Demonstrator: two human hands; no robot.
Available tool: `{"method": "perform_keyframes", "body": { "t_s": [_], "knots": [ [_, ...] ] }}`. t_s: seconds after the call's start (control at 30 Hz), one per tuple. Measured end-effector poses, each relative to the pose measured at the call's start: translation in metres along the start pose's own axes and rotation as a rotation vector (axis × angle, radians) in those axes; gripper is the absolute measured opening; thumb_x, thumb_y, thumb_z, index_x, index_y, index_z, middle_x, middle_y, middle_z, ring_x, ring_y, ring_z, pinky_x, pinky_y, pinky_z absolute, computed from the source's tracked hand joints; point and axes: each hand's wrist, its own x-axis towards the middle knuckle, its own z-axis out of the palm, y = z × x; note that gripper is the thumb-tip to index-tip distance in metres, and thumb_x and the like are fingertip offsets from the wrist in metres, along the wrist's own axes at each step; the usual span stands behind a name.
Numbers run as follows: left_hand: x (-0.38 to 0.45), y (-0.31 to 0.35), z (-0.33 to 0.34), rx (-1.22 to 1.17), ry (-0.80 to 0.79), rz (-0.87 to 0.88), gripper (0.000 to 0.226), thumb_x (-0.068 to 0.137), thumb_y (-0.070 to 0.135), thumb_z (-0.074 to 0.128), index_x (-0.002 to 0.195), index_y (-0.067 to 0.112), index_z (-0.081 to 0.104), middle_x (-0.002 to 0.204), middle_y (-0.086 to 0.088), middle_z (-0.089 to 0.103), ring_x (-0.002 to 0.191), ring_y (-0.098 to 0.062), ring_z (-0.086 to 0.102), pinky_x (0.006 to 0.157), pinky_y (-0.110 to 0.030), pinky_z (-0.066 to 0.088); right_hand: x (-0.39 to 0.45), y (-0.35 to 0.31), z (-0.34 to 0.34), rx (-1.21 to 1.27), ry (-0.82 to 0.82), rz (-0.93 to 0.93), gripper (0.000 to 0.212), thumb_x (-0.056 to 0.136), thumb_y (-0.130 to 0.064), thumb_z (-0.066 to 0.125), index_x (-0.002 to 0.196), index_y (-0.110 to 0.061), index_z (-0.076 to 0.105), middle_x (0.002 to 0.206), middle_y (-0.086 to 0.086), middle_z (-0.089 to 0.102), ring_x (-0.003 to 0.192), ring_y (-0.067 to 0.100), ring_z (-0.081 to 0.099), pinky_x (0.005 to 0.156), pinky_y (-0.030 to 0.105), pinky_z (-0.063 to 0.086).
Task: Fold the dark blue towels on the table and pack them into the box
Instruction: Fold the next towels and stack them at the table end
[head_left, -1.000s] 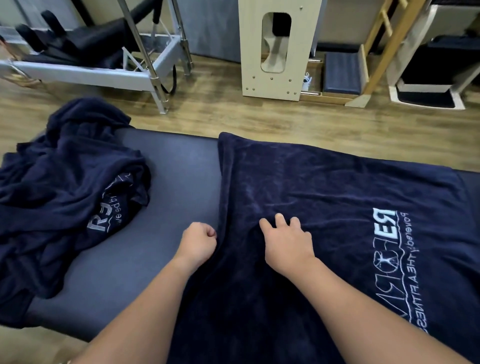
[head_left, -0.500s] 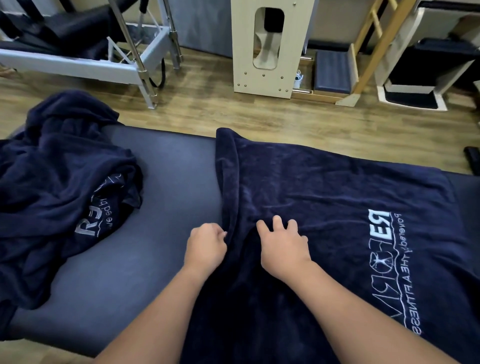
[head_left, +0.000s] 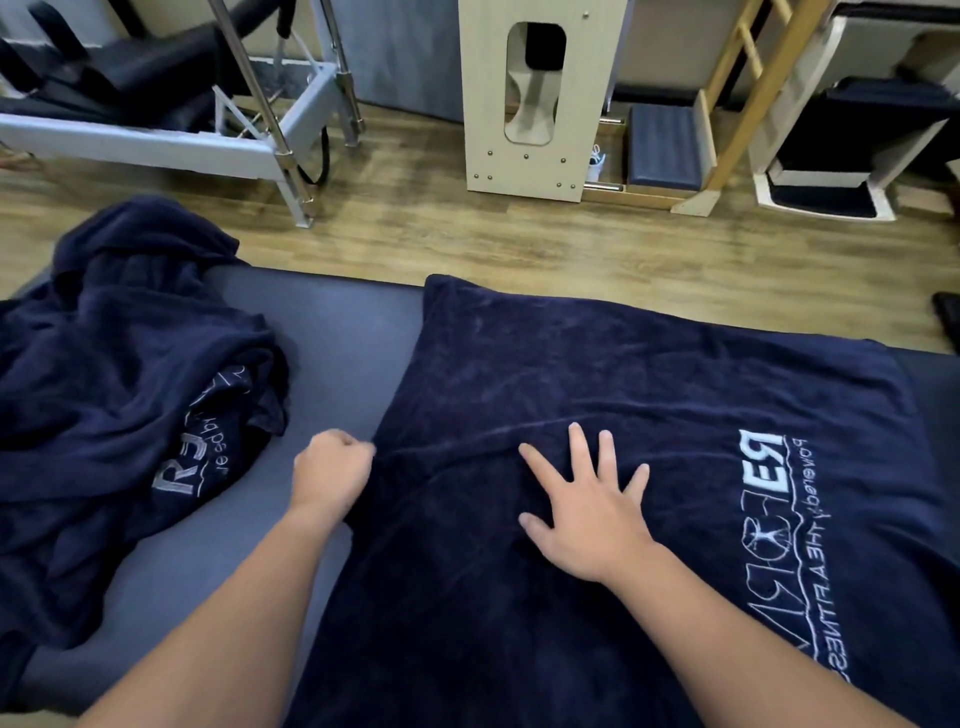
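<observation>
1. Left hand (head_left: 332, 475): fist curled at the left edge of the spread towel (head_left: 649, 415). It looks like it pinches the hem, but the fingers are hidden under the knuckles.
2. Right hand (head_left: 587, 512): flat, fingers splayed wide, pressing down on the towel just right of the left hand. Holds nothing.
3. The towel lies spread on the desk (head_left: 332, 332), under and beyond both hands, with white logo lettering to the right of the right hand. A crease runs from the left fist across past the right fingertips.
4. Towel heap (head_left: 114, 374): crumpled, unfolded, well left of the left hand, on the same desk.
5. No box in view.
6. Handling, judged: terry cloth, soft and limp, light, not slippery and not fragile. It will sag and wrinkle when lifted, so it won't hold shape by itself.
7. Where to grip, judged: pinch hem or corners, one hand each, and carry the edge over; flat palm to smooth or pin.
8. Progress, judged: early; no fold finished, heap untouched.
</observation>
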Motion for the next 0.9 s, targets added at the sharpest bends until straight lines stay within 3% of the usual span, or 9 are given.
{"method": "perform_keyframes", "body": {
  "t_s": [0.07,0.13,0.23,0.37,0.5,0.63,0.77,0.83,0.9],
  "knots": [
    [0.007,0.016,0.003,-0.068,-0.060,0.003,0.039,0.084,0.044,0.070,0.075,0.006,0.064,0.075,-0.010,0.070,0.075,-0.035,0.067,0.065,-0.039,0.054,0.003,0.004,0.000,-0.018,-0.005,-0.043,0.075,0.094,-0.072,0.033,0.148,-0.059,-0.018,0.164,0.002,-0.030,0.146,0.040,-0.033,0.111,0.077,-0.007],
    [0.021,0.026,0.007,-0.029,-0.156,0.036,0.035,0.085,0.036,0.075,0.075,0.004,0.065,0.077,-0.009,0.072,0.076,-0.030,0.069,0.059,-0.033,0.052,0.013,0.009,-0.005,0.008,0.012,-0.011,0.069,0.095,-0.073,0.027,0.147,-0.063,-0.016,0.164,-0.002,-0.029,0.147,0.040,-0.031,0.110,0.077,-0.006],
    [0.050,0.036,0.008,-0.079,-0.187,0.043,0.025,0.076,0.027,0.070,0.077,0.002,0.069,0.079,-0.015,0.074,0.080,-0.036,0.072,0.070,-0.042,0.061,0.038,0.017,-0.017,0.075,0.049,0.133,0.062,0.098,-0.069,0.023,0.152,-0.057,-0.004,0.167,-0.004,-0.021,0.150,0.041,-0.021,0.111,0.077,0.001],
    [0.071,0.071,0.012,-0.216,-0.312,-0.006,0.030,0.079,0.030,0.078,0.081,0.001,0.069,0.079,-0.007,0.075,0.071,-0.025,0.072,0.065,-0.033,0.058,0.075,0.023,-0.040,-0.008,0.216,0.185,0.048,0.101,-0.059,0.030,0.141,-0.034,0.040,0.157,0.003,0.029,0.146,0.036,0.020,0.112,0.062,0.024],
    [0.102,0.110,0.029,-0.088,-0.184,0.083,0.054,0.071,0.051,0.078,0.060,0.015,0.039,0.060,0.001,0.051,0.058,-0.021,0.050,0.055,-0.029,0.038,0.116,0.050,-0.072,0.058,0.354,0.199,0.034,0.104,-0.041,0.039,0.128,-0.021,0.052,0.131,0.002,0.050,0.111,0.031,0.053,0.083,0.043,0.049],
    [0.128,0.147,0.049,0.038,-0.134,0.190,0.037,0.086,0.027,0.070,0.066,0.010,0.044,0.067,-0.001,0.053,0.065,-0.022,0.050,0.060,-0.035,0.043,0.154,0.093,-0.094,0.104,0.319,0.327,0.036,0.101,-0.020,0.043,0.137,-0.020,0.044,0.142,0.003,0.040,0.100,0.039,0.060,0.071,0.041,0.048],
    [0.155,0.172,0.056,-0.306,-0.243,0.130,0.002,0.090,0.005,0.062,0.089,0.004,0.062,0.093,-0.011,0.069,0.092,-0.031,0.067,0.087,-0.045,0.056,0.179,0.127,-0.106,0.117,0.250,0.438,0.039,0.097,-0.015,0.044,0.136,-0.021,0.042,0.132,0.008,0.048,0.108,0.041,0.056,0.075,0.042,0.044],
    [0.160,0.184,0.055,-0.589,-0.323,0.045,0.028,0.090,-0.012,0.050,0.095,0.015,0.059,0.094,-0.016,0.067,0.093,-0.033,0.066,0.082,-0.047,0.057,0.187,0.140,-0.113,0.148,0.248,0.478,0.036,0.096,-0.013,0.045,0.132,-0.018,0.047,0.126,0.011,0.055,0.107,0.040,0.055,0.076,0.042,0.044],
    [0.161,0.190,0.054,-0.621,-0.376,0.069,0.060,0.085,-0.021,0.036,0.113,0.028,0.055,0.081,-0.013,0.062,0.071,-0.025,0.060,0.060,-0.036,0.051,0.191,0.149,-0.117,0.154,0.260,0.455,0.027,0.095,-0.012,0.047,0.121,-0.016,0.056,0.119,0.013,0.060,0.101,0.038,0.055,0.077,0.040,0.043]
  ]
}}
